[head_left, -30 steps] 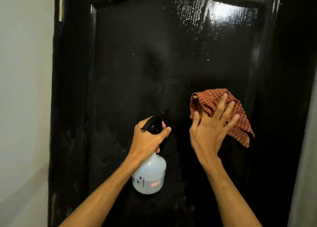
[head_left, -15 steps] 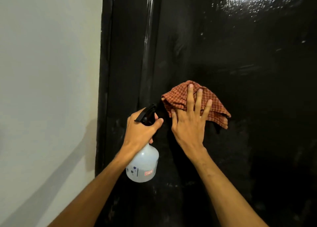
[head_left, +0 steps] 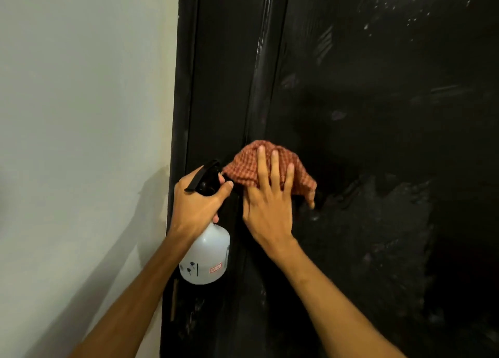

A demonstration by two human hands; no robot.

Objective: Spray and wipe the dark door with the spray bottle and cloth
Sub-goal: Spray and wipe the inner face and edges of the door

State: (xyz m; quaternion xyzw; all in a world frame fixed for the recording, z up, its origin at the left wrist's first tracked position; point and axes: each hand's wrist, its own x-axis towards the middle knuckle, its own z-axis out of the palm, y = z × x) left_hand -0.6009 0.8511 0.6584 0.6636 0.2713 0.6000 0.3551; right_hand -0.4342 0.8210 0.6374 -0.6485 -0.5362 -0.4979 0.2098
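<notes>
The right hand (head_left: 270, 209), fingers (head_left: 275, 168) spread flat, has swept the checked cloth (head_left: 243, 166) left across the dark door (head_left: 378, 114) to its left edge, beside the spray bottle (head_left: 208, 257) gripped by the left hand (head_left: 197, 203), so wiping is underway

The door (head_left: 378, 114) is glossy black, streaked wet, with droplets glinting at top right. The cloth (head_left: 243, 166), red-orange checked and crumpled, lies pressed against the door near its left moulding. The bottle (head_left: 208, 255), translucent white with a black trigger, is upright just left of the cloth.
</notes>
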